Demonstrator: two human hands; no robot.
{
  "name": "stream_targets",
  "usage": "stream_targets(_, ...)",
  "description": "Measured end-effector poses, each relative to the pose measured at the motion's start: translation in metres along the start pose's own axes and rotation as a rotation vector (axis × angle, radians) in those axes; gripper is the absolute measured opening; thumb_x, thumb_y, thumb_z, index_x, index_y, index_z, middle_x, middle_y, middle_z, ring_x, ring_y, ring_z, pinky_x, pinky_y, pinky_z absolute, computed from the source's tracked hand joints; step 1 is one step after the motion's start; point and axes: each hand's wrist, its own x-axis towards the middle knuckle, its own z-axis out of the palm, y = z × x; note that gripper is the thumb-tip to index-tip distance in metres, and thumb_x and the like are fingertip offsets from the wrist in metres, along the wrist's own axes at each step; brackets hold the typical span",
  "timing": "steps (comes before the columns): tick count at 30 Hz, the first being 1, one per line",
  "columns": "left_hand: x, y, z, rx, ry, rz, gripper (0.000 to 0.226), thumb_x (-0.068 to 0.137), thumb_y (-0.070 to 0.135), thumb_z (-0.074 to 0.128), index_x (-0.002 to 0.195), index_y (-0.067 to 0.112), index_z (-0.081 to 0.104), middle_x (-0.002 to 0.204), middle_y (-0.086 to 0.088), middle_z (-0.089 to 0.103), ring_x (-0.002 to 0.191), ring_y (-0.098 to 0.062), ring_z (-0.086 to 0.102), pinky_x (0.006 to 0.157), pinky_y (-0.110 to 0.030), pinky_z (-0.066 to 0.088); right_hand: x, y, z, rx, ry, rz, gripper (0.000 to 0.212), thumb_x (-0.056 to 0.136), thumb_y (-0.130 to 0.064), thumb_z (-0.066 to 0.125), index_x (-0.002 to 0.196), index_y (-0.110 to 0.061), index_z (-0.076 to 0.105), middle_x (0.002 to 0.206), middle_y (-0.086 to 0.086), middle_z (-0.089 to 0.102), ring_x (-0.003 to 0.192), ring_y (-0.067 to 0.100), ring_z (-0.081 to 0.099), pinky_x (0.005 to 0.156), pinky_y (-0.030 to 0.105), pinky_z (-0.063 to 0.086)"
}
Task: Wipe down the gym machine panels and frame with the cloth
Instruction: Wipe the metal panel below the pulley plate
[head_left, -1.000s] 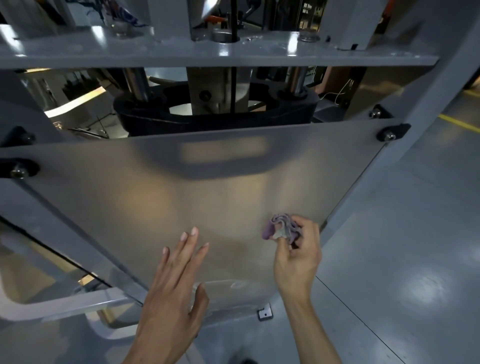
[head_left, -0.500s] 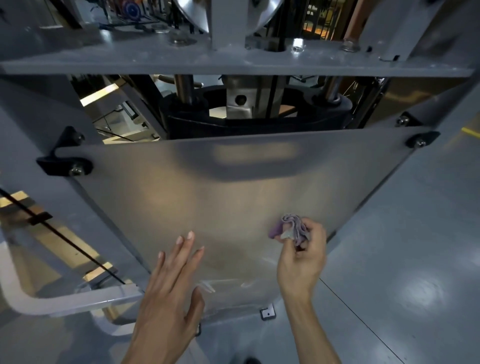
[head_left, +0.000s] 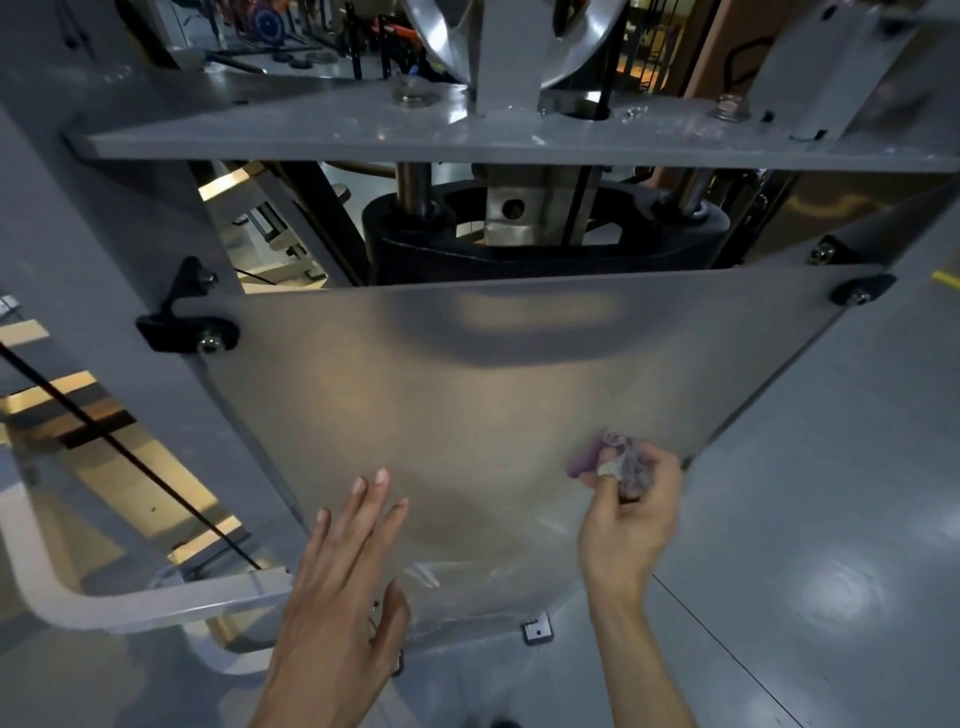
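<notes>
1. The fingers of my right hand are curled tight around a bunched purple-grey cloth, which sits against the lower right area of the brushed metal panel, near its right edge.
2. The fingers of my left hand are straight and slightly spread, holding nothing. The hand lies over the lower left part of the panel; I cannot tell whether the palm is in contact.
3. Step in hand, as I judge it: wiping the panel face. Most of the sheet above the cloth looks uncovered by the wad.
4. For a clean pass, I open the cloth out so that a flat face meets the metal, not a tight ball.
5. I work in overlapping strokes along the brushed grain, from the top edge downward.
6. I wipe around the black corner brackets, where dust is likely to collect.
7. The bottom strip shows streaky marks; I judge that it needs firmer pressure.
8. The grey frame above the panel is not yet reached by the cloth.
</notes>
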Motion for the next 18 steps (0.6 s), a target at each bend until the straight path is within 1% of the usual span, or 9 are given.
stream_targets(3, -0.001, -0.002, -0.001, 0.0, -0.009, -0.004, 0.073, 0.089, 0.026, 0.05, 0.16, 0.019, 0.034, 0.172, 0.004, 0.018, 0.159, -0.018, 0.016, 0.126, -0.035, 0.011, -0.026, -0.002, 0.014, -0.042, -0.143, -0.001, 0.04, 0.079, -0.003, 0.053, 0.102, -0.034, 0.059, 0.102, 0.009, 0.068, 0.091, 0.034, 0.068, 0.08, 0.055, 0.057)
stream_targets(6, -0.001, 0.0, -0.002, -0.009, -0.016, -0.003, 0.071, 0.09, 0.03, 0.044, 0.159, 0.018, 0.035, 0.172, 0.004, 0.017, 0.159, -0.019, 0.015, 0.126, -0.036, 0.011, -0.025, -0.003, 0.008, -0.093, -0.187, -0.025, 0.043, 0.081, 0.005, 0.057, 0.104, -0.031, 0.06, 0.104, 0.0, 0.065, 0.092, 0.03, 0.067, 0.079, 0.054, 0.057)
stream_targets(8, -0.002, 0.0, -0.003, -0.012, -0.018, 0.005, 0.071, 0.09, 0.029, 0.046, 0.159, 0.018, 0.035, 0.172, 0.004, 0.017, 0.159, -0.018, 0.015, 0.126, -0.036, 0.01, -0.014, -0.006, -0.001, -0.105, -0.153, -0.043, 0.047, 0.08, 0.009, 0.055, 0.102, -0.031, 0.06, 0.101, 0.0, 0.067, 0.09, 0.028, 0.068, 0.078, 0.054, 0.058)
stream_targets(10, -0.003, -0.001, -0.004, -0.012, -0.016, 0.001, 0.073, 0.088, 0.025, 0.052, 0.159, 0.018, 0.035, 0.172, 0.004, 0.017, 0.159, -0.017, 0.014, 0.126, -0.034, 0.009, 0.002, -0.008, -0.011, -0.034, -0.067, -0.034, 0.044, 0.08, 0.011, 0.051, 0.101, -0.027, 0.059, 0.093, 0.01, 0.071, 0.084, 0.029, 0.071, 0.078, 0.053, 0.061)
stream_targets(13, -0.007, -0.007, -0.007, -0.009, -0.009, -0.023, 0.078, 0.084, 0.021, 0.059, 0.158, 0.018, 0.037, 0.172, 0.005, 0.017, 0.159, -0.015, 0.013, 0.127, -0.028, 0.004, 0.015, -0.006, -0.016, 0.008, 0.039, -0.013, 0.024, 0.093, 0.003, 0.054, 0.103, -0.019, 0.056, 0.086, 0.019, 0.071, 0.076, 0.027, 0.072, 0.078, 0.043, 0.063)
stream_targets(14, -0.008, -0.009, -0.008, -0.014, -0.009, -0.032, 0.08, 0.082, 0.019, 0.061, 0.158, 0.018, 0.037, 0.172, 0.005, 0.017, 0.159, -0.016, 0.013, 0.127, -0.028, 0.003, 0.013, -0.006, -0.013, 0.001, 0.065, -0.007, 0.025, 0.095, 0.002, 0.054, 0.102, -0.021, 0.055, 0.089, 0.021, 0.07, 0.075, 0.025, 0.072, 0.076, 0.038, 0.063)
stream_targets(16, -0.011, -0.012, -0.01, -0.022, 0.001, -0.035, 0.077, 0.085, 0.021, 0.058, 0.159, 0.017, 0.036, 0.172, 0.005, 0.018, 0.159, -0.017, 0.014, 0.128, -0.03, 0.004, 0.0, -0.01, 0.0, 0.008, 0.089, -0.012, 0.034, 0.093, 0.001, 0.053, 0.099, -0.032, 0.055, 0.094, 0.023, 0.069, 0.076, 0.024, 0.072, 0.07, 0.026, 0.06)
stream_targets(17, -0.011, -0.013, -0.011, -0.028, 0.008, -0.033, 0.073, 0.088, 0.024, 0.054, 0.159, 0.017, 0.037, 0.172, 0.005, 0.018, 0.159, -0.017, 0.015, 0.128, -0.031, 0.005, -0.01, -0.013, 0.009, 0.02, 0.067, -0.018, 0.038, 0.09, 0.0, 0.052, 0.098, -0.037, 0.055, 0.094, 0.022, 0.069, 0.078, 0.027, 0.071, 0.07, 0.024, 0.059)
stream_targets(18, -0.012, -0.015, -0.013, -0.037, 0.016, -0.033, 0.071, 0.089, 0.026, 0.05, 0.158, 0.017, 0.037, 0.172, 0.005, 0.019, 0.159, -0.018, 0.016, 0.128, -0.032, 0.007, -0.022, -0.014, 0.019, 0.033, 0.023, -0.017, 0.041, 0.087, 0.0, 0.05, 0.097, -0.04, 0.056, 0.094, 0.019, 0.069, 0.081, 0.031, 0.07, 0.071, 0.028, 0.059)
